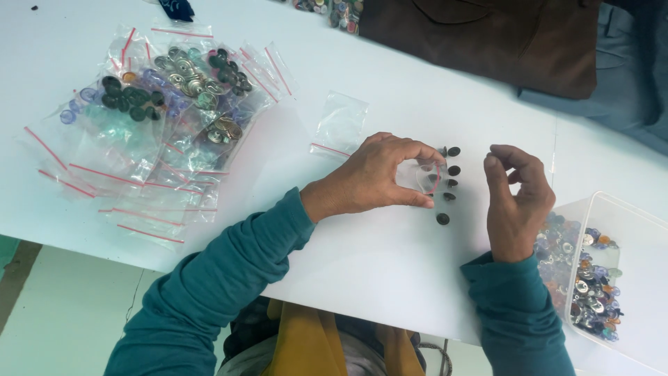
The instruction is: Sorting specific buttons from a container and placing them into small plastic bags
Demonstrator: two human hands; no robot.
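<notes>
Buttons (449, 184), small, dark and round with a dull metallic look, lie in a loose column on the smooth white desk (390, 257) between the two hands. Nearest the body, both forearms in soft teal sleeves reach forward over the desk's front edge. The left hand (372, 177) pinches a little clear plastic bag (421, 175) with a red sealing strip between thumb and fingertips, holding it just beside the buttons. The right hand (516, 202) hovers with fingers curled and thumb close to forefinger; whether anything sits between them is unclear. Bare desk lies open before the hands. At the right edge, a clear, square-cornered plastic tub (630, 230) holds mixed shiny buttons in many colours, just beside the right wrist. Another empty bag (339, 125) lies flat beyond the left hand. Farther left, a crinkled heap of filled bags (160, 111) spreads wide, well apart from the hands. Brown cloth (487, 38) covers the far edge.
</notes>
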